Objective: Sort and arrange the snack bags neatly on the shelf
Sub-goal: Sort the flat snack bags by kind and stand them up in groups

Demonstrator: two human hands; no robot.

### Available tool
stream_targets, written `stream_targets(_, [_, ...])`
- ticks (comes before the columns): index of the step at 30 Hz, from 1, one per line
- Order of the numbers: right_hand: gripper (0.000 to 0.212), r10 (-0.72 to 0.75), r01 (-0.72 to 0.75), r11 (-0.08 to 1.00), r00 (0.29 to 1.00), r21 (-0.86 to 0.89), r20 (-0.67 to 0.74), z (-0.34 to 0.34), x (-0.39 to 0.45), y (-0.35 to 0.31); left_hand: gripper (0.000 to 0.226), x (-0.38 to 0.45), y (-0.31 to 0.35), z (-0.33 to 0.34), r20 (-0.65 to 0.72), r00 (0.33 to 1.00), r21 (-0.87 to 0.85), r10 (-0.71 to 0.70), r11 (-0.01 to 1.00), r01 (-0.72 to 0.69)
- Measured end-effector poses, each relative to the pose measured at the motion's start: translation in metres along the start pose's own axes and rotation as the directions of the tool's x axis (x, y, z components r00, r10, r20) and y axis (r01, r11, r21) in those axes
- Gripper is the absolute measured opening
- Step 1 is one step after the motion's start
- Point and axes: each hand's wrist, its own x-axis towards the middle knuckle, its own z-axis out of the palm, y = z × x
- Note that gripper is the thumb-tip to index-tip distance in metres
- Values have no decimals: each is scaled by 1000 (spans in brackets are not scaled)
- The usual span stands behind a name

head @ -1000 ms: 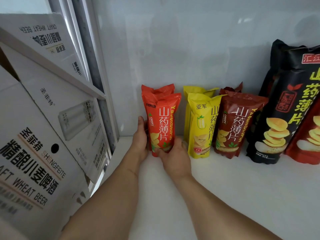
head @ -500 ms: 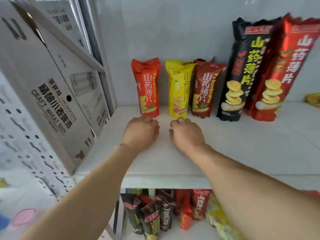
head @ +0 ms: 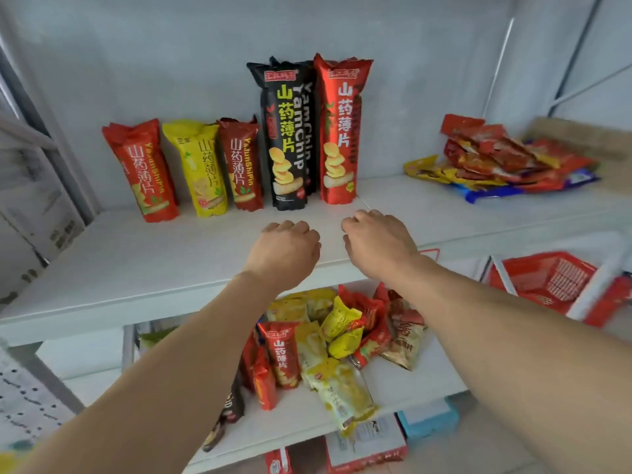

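Five snack bags (head: 239, 159) stand upright along the shelf (head: 136, 261) back wall — sorted; left hand (head: 285, 249) and right hand (head: 378, 242) hover empty, fingers loosely curled; unsorted pile (head: 502, 159) lies right — likely next.

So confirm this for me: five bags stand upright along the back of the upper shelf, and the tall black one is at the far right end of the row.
Not quite. The head view shows five upright bags on the upper shelf, but the tall black bag is fourth from the left. The tall red bag stands at the far right end of the row.
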Motion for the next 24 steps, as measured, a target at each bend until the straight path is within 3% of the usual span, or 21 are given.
stream_targets(16, [27,263,-263,960,965,-98,-16,23,2,219,16,187,126,96,-158,973,-101,166,978,-183])
stream_targets(21, [27,348,-352,934,935,-63,-64,34,21,286,38,257,149,137,-242,958,-130,155,973,-190])
stream_targets(24, [24,406,-407,913,909,9,-95,42,28,329,40,291,166,157,-266,951,-150,156,968,-200])
